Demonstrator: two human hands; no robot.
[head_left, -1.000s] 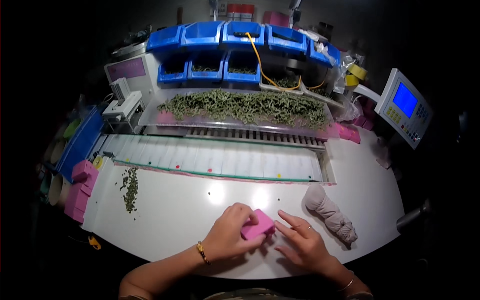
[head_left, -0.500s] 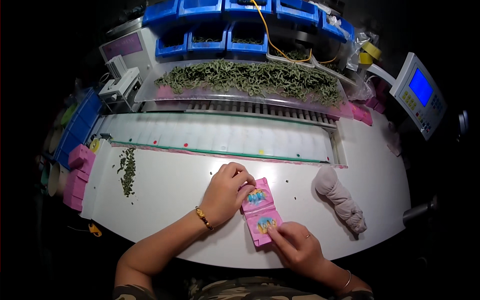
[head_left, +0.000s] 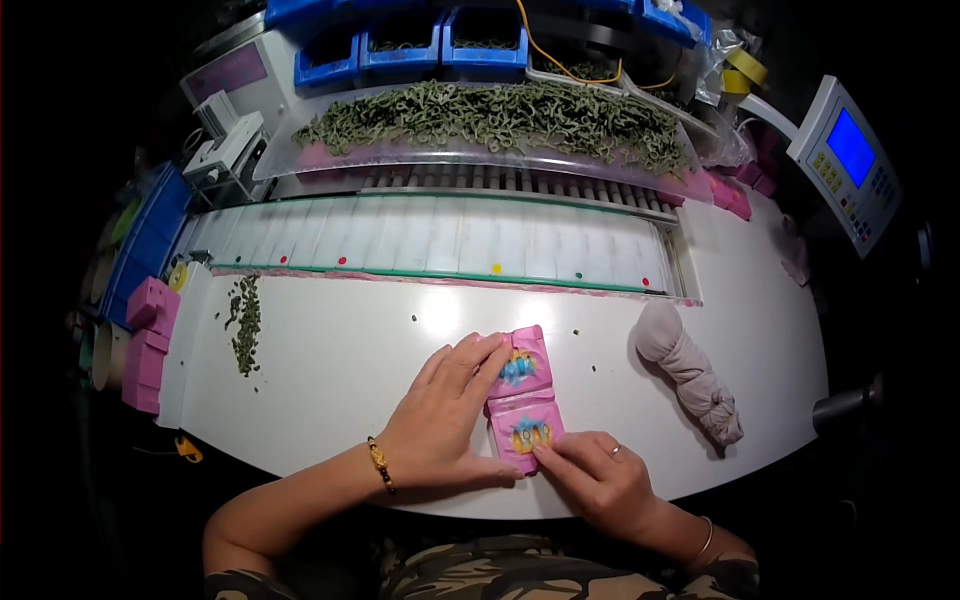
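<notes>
A pink printed package (head_left: 522,406) lies on the white table in front of me. It has two panels joined at a cross crease, each with a blue and yellow picture. My left hand (head_left: 447,412) spans its left side with the fingers stretched out. Those fingertips rest on the far panel, and the thumb reaches the near left corner. At the near panel's right edge, my right hand (head_left: 604,482) is closed, its thumb and fingertips pinching the package there. The curled fingers partly hide that edge.
Beyond the table runs a white slatted conveyor (head_left: 420,235). Behind it is a clear tray heaped with green curled pieces (head_left: 500,125). A knotted grey cloth bundle (head_left: 690,375) lies right, a small green pile (head_left: 245,325) left. A control panel (head_left: 845,160) stands far right.
My left hand has gone from curled fingers at the far panel to stretched out along the package's left side. My right hand keeps its pinch. The whole view has shifted slightly.
</notes>
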